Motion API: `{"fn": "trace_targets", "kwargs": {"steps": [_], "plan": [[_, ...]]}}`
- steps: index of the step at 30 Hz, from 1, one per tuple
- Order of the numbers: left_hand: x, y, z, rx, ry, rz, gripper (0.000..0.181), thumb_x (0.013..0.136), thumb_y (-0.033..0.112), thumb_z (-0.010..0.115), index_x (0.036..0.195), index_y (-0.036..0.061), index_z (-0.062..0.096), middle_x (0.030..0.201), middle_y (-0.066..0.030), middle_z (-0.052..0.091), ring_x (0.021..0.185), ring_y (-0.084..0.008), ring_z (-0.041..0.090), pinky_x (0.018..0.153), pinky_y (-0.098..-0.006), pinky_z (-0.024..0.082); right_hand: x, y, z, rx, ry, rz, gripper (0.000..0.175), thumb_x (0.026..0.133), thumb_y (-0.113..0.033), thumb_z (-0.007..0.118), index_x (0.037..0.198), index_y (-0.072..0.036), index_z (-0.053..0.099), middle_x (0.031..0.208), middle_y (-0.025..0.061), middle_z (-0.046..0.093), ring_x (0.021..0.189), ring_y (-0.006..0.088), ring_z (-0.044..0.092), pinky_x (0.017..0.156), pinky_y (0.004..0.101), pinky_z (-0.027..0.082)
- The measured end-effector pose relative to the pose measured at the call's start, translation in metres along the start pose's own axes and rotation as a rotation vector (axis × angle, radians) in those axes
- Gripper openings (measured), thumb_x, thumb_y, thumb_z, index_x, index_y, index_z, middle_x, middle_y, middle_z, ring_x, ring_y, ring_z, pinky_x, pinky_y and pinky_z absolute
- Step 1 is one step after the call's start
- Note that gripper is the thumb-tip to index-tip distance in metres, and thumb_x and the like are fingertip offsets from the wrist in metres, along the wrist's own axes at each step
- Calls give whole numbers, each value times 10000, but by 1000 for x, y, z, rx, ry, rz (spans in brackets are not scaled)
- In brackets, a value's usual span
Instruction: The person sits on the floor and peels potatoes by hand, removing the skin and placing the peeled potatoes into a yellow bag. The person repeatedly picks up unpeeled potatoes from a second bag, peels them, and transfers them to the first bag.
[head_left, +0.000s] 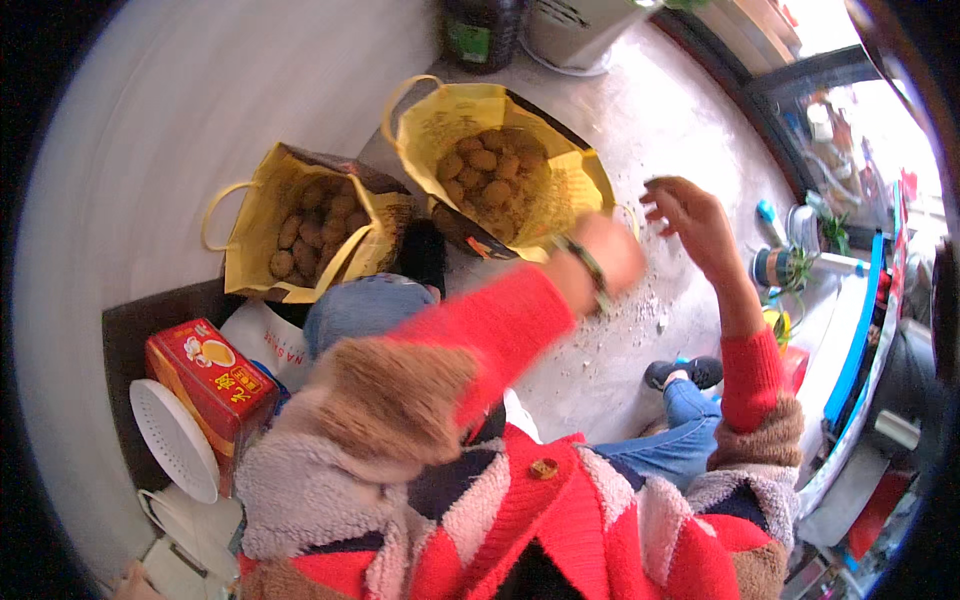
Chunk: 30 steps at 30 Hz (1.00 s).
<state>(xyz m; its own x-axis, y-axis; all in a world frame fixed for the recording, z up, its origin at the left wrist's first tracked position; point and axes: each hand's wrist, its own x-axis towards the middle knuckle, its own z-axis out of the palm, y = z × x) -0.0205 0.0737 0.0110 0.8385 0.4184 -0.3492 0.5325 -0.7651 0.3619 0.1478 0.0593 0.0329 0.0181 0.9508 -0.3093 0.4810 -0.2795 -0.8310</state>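
My left hand (611, 255), blurred, reaches across past the right rim of the larger yellow-lined bag (570, 195). A dark band (585, 266) circles its wrist. Whether the fingers hold anything is not clear. To its right my right hand (682, 217) is raised over the floor, fingers bent and apart, with nothing visible in them. Inside the larger bag lie several brown, potato-like tubers (484, 165) amid loose dirt. A second yellow-lined bag (251, 255), left of it, holds more brown tubers (307, 236).
Pale crumbs (630, 322) litter the grey floor (570, 390). A red box (214, 367) and a white perforated tray (172, 439) stand at left. A dark container (480, 37) and a pale planter (577, 37) are at the back; small potted plants (780, 266) are at right.
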Motion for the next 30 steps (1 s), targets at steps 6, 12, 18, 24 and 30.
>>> {"fn": "trace_targets", "kwargs": {"steps": [6, 12, 18, 24, 30], "plan": [[47, -151, -12, -264, 229, -173, 288, 879, 244, 481, 1011, 52, 649, 989, -174, 657, 935, -344, 614, 815, -415, 486, -113, 47, -36, -16, 125, 83, 220, 919, -168, 586, 1092, -35, 615, 919, 91, 689, 736, 119, 643, 613, 248, 502], [111, -246, 81, -17, -245, -490, 504, 885, 481, 526, 1216, 108, 597, 1220, -169, 591, 1122, -341, 555, 936, -428, 441, -152, 40, -62, -313, 277, -91, 216, 838, -75, 641, 1046, -25, 611, 898, 131, 650, 710, 225, 656, 602, 305, 510], [148, -282, 167, 50, -147, -629, 814, 789, 666, 499, 1424, 173, 376, 1444, -141, 402, 1290, -342, 425, 1064, -458, 353, -147, 36, -65, -325, 181, -50, 269, 775, -46, 678, 1028, -19, 590, 910, 143, 632, 726, 280, 637, 641, 338, 511], [168, -298, 212, -53, -153, -807, 812, 741, 636, 560, 1427, 249, 366, 1487, -161, 274, 1346, -399, 297, 1015, -569, 368, -133, 37, -61, -281, 109, -1, 285, 762, -32, 679, 1031, -15, 588, 910, 142, 628, 742, 275, 641, 650, 337, 513], [173, -289, 238, 149, -45, -832, 780, 698, 577, 651, 1381, 267, 434, 1406, -151, 296, 1280, -479, 311, 975, -608, 383, -128, 39, -56, -277, 79, 5, 281, 769, -41, 675, 1035, -12, 587, 915, 142, 625, 755, 283, 640, 656, 341, 513]]}}
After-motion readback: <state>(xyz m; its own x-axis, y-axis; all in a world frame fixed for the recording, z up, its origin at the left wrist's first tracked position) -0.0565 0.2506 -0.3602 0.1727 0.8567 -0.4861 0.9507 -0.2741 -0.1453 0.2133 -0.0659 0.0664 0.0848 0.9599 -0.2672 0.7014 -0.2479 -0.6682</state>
